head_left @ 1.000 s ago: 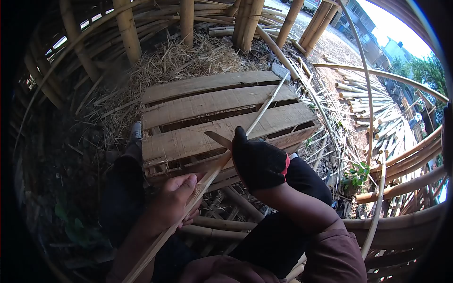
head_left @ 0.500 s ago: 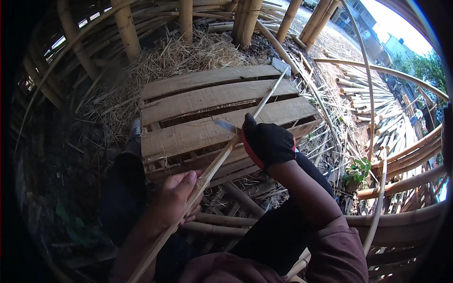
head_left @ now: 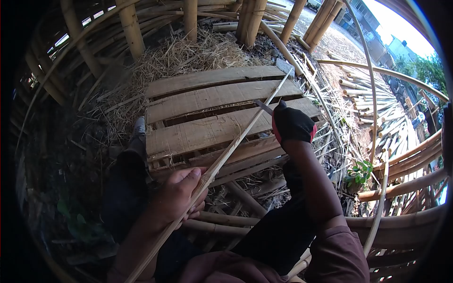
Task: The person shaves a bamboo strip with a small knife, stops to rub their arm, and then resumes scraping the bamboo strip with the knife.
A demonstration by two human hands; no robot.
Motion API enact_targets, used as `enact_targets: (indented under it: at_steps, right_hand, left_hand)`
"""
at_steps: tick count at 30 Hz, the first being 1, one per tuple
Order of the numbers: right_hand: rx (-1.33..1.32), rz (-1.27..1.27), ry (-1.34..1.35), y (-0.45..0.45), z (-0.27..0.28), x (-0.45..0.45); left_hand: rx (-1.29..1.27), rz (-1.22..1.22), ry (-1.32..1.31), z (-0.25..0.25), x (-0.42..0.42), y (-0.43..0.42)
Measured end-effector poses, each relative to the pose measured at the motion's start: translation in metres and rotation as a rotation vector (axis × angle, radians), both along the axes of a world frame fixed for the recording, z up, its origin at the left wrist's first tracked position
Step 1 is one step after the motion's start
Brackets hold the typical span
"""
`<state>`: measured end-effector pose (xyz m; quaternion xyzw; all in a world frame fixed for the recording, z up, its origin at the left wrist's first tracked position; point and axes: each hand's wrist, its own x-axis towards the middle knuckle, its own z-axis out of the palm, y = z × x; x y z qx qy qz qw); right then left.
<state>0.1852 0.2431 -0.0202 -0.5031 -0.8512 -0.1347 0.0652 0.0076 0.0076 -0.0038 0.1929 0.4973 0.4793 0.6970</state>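
A long split bamboo strip (head_left: 236, 140) runs slantwise from my lap up over the slatted wooden pallet (head_left: 188, 137). My left hand (head_left: 184, 193), bare, is closed around its lower part, the thumb lying along the top by a rough node. My right hand (head_left: 292, 123), in a black and red glove, is closed on a knife, whose handle is hidden in the fist. The knife blade (head_left: 264, 107) points left and lies at the strip's upper part, over the pallet's slats; whether its edge is cutting in I cannot tell.
Dry shavings (head_left: 198, 54) are heaped behind the pallet. Upright bamboo posts (head_left: 190, 21) stand at the back. A stack of cut bamboo poles (head_left: 373, 104) lies to the right, near a small green plant (head_left: 359, 172). A bent bamboo pole (head_left: 370, 75) arches at the right.
My gloved right hand and the knife have moved up and to the right, farther along the strip. My left hand keeps its hold in nearly the same place.
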Motion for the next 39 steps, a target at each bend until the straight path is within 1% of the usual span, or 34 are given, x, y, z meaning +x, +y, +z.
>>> enact_targets:
  at_steps: [1, 3, 4, 6, 9, 11, 13, 14, 15, 17, 19, 21, 23, 26, 27, 29, 31, 32, 33, 35, 36, 37, 39]
  right_hand:
    - [0.002, 0.036, 0.058, -0.014, -0.012, 0.001]
    - [-0.081, 0.150, 0.052, -0.086, -0.001, -0.021]
    - [-0.087, 0.153, 0.047, -0.086, 0.004, -0.020]
    - [-0.279, 0.218, 0.008, -0.075, 0.012, -0.016]
    - [-0.126, 0.036, 0.029, -0.005, -0.009, 0.002]
    - [-0.076, -0.043, 0.043, 0.016, -0.016, 0.012]
    - [-0.135, 0.053, 0.044, -0.057, -0.002, -0.012]
    - [-0.157, 0.142, 0.076, -0.093, 0.000, -0.019]
    - [-0.160, 0.142, 0.073, -0.089, 0.004, -0.018]
    - [-0.363, 0.182, 0.030, -0.070, 0.012, -0.012]
    - [-0.145, 0.071, 0.054, -0.027, -0.007, -0.004]
    - [-0.148, -0.056, 0.070, 0.001, 0.005, 0.003]
    - [-0.132, 0.006, 0.065, -0.021, 0.000, 0.001]
    - [-0.310, 0.242, 0.023, -0.112, 0.010, -0.019]
    - [-0.317, 0.237, 0.023, -0.107, 0.010, -0.018]
    - [-0.336, 0.202, 0.019, -0.079, 0.013, -0.015]
    - [-0.129, 0.139, 0.058, -0.017, -0.007, 0.000]
    - [-0.090, 0.040, 0.021, 0.007, -0.013, 0.007]
    - [-0.043, 0.015, 0.039, 0.019, -0.016, 0.012]
    - [-0.066, 0.038, 0.077, -0.024, -0.005, -0.003]
    - [-0.041, 0.112, 0.027, -0.058, -0.006, -0.013]
    - [-0.117, 0.131, 0.019, -0.090, -0.001, -0.022]
    - [-0.131, 0.240, 0.038, -0.095, 0.009, -0.017]
  left_hand:
    - [0.004, -0.005, 0.000, -0.001, 0.001, 0.001]
    - [-0.024, 0.034, 0.141, -0.005, 0.005, 0.003]
    - [-0.029, 0.036, 0.137, -0.006, 0.006, 0.001]
    - [-0.010, 0.016, 0.048, -0.006, 0.009, -0.003]
    - [-0.020, 0.003, 0.015, -0.005, 0.007, -0.001]
    - [-0.013, 0.004, 0.003, 0.001, 0.005, 0.001]
    - [0.000, 0.004, -0.014, 0.003, 0.006, 0.003]
    - [-0.017, 0.010, 0.033, 0.000, 0.008, 0.000]
    - [-0.041, 0.012, 0.082, -0.001, 0.010, -0.002]
    - [-0.049, 0.005, 0.063, -0.002, 0.013, -0.002]
    - [-0.045, 0.023, 0.045, -0.001, 0.012, 0.000]
    - [-0.025, 0.017, -0.018, 0.000, 0.008, 0.001]
    - [-0.029, 0.009, 0.016, 0.005, 0.008, 0.003]
    - [-0.037, 0.027, 0.058, -0.004, 0.009, 0.003]
    - [-0.051, 0.027, 0.081, -0.008, 0.010, 0.001]
    - [-0.053, 0.026, 0.031, -0.002, 0.012, 0.001]
    - [-0.036, 0.037, -0.007, 0.002, 0.009, 0.002]
    - [-0.038, 0.031, -0.012, 0.002, 0.009, 0.002]
    - [-0.039, 0.021, -0.017, 0.003, 0.009, 0.002]
    - [-0.034, 0.014, 0.030, 0.006, 0.009, 0.004]
    - [-0.034, 0.013, 0.073, 0.007, 0.009, 0.005]
    - [-0.032, 0.020, 0.070, 0.005, 0.009, 0.003]
    - [-0.051, -0.005, 0.046, 0.000, 0.010, -0.005]
